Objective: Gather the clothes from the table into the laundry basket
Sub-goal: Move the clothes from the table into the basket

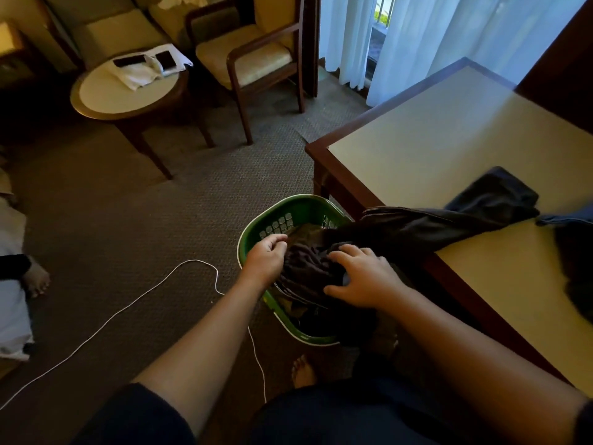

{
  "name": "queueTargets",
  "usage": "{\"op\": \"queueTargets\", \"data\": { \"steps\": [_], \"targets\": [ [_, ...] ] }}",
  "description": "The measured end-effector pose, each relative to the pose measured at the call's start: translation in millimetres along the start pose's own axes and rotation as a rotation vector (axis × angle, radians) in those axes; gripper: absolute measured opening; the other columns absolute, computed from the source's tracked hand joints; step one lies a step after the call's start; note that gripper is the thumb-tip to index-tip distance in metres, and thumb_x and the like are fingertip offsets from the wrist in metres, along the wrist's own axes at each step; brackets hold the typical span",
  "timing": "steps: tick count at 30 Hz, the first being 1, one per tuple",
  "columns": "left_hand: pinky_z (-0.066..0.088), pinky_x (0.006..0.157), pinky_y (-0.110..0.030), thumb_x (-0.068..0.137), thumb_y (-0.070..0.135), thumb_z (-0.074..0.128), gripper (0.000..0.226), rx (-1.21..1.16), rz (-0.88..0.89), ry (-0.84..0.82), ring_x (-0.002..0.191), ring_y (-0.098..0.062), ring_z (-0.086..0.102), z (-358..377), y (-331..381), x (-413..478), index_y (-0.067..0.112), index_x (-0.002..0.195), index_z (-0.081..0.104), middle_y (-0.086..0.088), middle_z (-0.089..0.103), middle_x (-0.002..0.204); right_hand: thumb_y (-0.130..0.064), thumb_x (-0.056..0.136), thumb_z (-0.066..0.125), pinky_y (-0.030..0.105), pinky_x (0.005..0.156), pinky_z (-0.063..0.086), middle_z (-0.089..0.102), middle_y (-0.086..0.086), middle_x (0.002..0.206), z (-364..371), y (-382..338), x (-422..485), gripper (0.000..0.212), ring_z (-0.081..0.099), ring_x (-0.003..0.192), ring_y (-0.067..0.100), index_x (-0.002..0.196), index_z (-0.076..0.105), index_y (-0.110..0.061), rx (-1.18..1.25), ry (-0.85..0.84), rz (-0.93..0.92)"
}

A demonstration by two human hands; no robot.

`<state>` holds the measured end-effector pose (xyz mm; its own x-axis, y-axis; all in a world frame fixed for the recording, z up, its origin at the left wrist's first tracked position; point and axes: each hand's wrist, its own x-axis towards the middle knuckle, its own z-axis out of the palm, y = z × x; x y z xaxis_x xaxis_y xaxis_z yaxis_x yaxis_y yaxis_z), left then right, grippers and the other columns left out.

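Two bare hands work over a green plastic laundry basket (298,210) on the brown carpet at lower centre of the frame, beside the cream-topped, dark-wood-edged worktop (433,149) filling the right side. A long dark garment (449,220) drapes from the worktop's near edge down into the basket, with another dark piece of clothing (577,268) at far right. The right hand (362,277) lies spread, fingers open, on the bundled dark cloth (305,271) in the basket; the left hand (268,256) is curled, pinching the cloth's edge.
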<state>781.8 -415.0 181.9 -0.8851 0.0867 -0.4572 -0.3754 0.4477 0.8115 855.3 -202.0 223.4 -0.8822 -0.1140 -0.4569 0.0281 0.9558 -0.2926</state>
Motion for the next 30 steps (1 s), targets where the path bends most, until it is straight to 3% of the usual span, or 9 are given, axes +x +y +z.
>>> {"op": "queueTargets", "data": {
  "steps": [5, 9, 11, 14, 17, 20, 23, 27, 30],
  "targets": [
    [0.040, 0.046, -0.011, 0.104, 0.026, 0.051, 0.029, 0.158, -0.019, -0.122, 0.053, 0.004, 0.054, 29, -2, -11, 0.028, 0.129, 0.064, 0.011, 0.064, 0.074, -0.049, 0.093, 0.060, 0.045, 0.111, 0.041, 0.048, -0.003, 0.149, 21, 28, -11, 0.056, 0.042, 0.137, 0.022, 0.144, 0.050, -0.027, 0.189, 0.224, 0.062],
    [0.048, 0.069, -0.022, 0.103, 0.025, 0.050, 0.037, 0.204, -0.012, -0.224, 0.077, -0.005, 0.061, 56, 11, -11, 0.027, 0.139, 0.060, 0.011, 0.068, 0.100, -0.044, 0.090, 0.061, 0.059, 0.120, 0.016, 0.040, 0.006, 0.157, 30, 59, -10, 0.060, 0.028, 0.148, 0.031, 0.146, 0.048, -0.029, -0.042, 0.507, 0.152],
    [0.049, 0.073, -0.023, 0.104, 0.026, 0.051, 0.037, 0.224, 0.005, -0.255, 0.080, -0.006, 0.063, 69, 20, -11, 0.030, 0.140, 0.059, 0.011, 0.067, 0.109, -0.049, 0.091, 0.058, 0.069, 0.115, -0.002, 0.012, 0.008, 0.168, 23, 84, -2, 0.073, 0.005, 0.154, 0.039, 0.156, 0.025, -0.041, -0.112, 0.423, 0.273],
    [0.046, 0.063, -0.009, 0.104, 0.026, 0.050, 0.036, 0.271, 0.073, -0.284, 0.080, 0.006, 0.058, 85, 34, -10, 0.030, 0.139, 0.060, 0.011, 0.062, 0.121, -0.045, 0.098, 0.053, 0.074, 0.116, 0.000, -0.013, 0.005, 0.169, 20, 120, 12, 0.080, -0.013, 0.153, 0.040, 0.155, -0.003, -0.053, -0.075, 0.164, 0.376],
    [0.045, 0.065, -0.006, 0.103, 0.025, 0.051, 0.034, 0.279, 0.113, -0.291, 0.087, 0.005, 0.061, 95, 44, -8, 0.029, 0.135, 0.063, 0.009, 0.065, 0.124, -0.023, 0.096, 0.060, 0.069, 0.117, 0.015, 0.014, 0.013, 0.168, 32, 136, 16, 0.074, 0.012, 0.153, 0.044, 0.156, 0.023, -0.045, -0.113, 0.299, 0.343],
    [0.046, 0.078, -0.013, 0.104, 0.024, 0.051, 0.034, 0.265, 0.117, -0.287, 0.106, -0.008, 0.062, 97, 48, -6, 0.028, 0.136, 0.062, 0.007, 0.063, 0.130, -0.008, 0.086, 0.071, 0.065, 0.116, 0.027, 0.058, 0.020, 0.142, 40, 131, 16, 0.048, 0.052, 0.131, 0.048, 0.133, 0.063, -0.019, -0.125, 0.551, 0.254],
    [0.046, 0.076, -0.014, 0.105, 0.023, 0.049, 0.033, 0.216, 0.097, -0.265, 0.103, -0.005, 0.060, 95, 46, -7, 0.027, 0.136, 0.061, 0.008, 0.061, 0.124, -0.005, 0.089, 0.065, 0.051, 0.111, 0.044, 0.068, 0.010, 0.127, 39, 107, 12, 0.036, 0.065, 0.115, 0.032, 0.124, 0.066, -0.014, 0.167, 0.683, 0.076],
    [0.046, 0.110, -0.040, 0.104, 0.026, 0.049, 0.044, 0.225, 0.011, -0.248, 0.127, -0.018, 0.056, 90, 29, -7, 0.025, 0.147, 0.050, 0.001, 0.057, 0.141, -0.018, 0.093, 0.068, 0.027, 0.099, 0.054, 0.063, -0.006, 0.135, 48, 75, 10, 0.054, 0.061, 0.121, 0.007, 0.142, 0.052, -0.033, 0.636, 0.189, -0.172],
    [0.041, 0.116, -0.042, 0.102, 0.023, 0.049, 0.055, 0.323, -0.079, -0.315, 0.133, -0.019, 0.051, 83, 13, -10, 0.025, 0.156, 0.040, -0.001, 0.047, 0.155, -0.026, 0.092, 0.072, 0.027, 0.099, 0.055, 0.065, -0.007, 0.131, 73, 76, 8, 0.051, 0.061, 0.121, 0.005, 0.140, 0.058, -0.032, 0.889, 0.080, -0.020]
  ]
}}
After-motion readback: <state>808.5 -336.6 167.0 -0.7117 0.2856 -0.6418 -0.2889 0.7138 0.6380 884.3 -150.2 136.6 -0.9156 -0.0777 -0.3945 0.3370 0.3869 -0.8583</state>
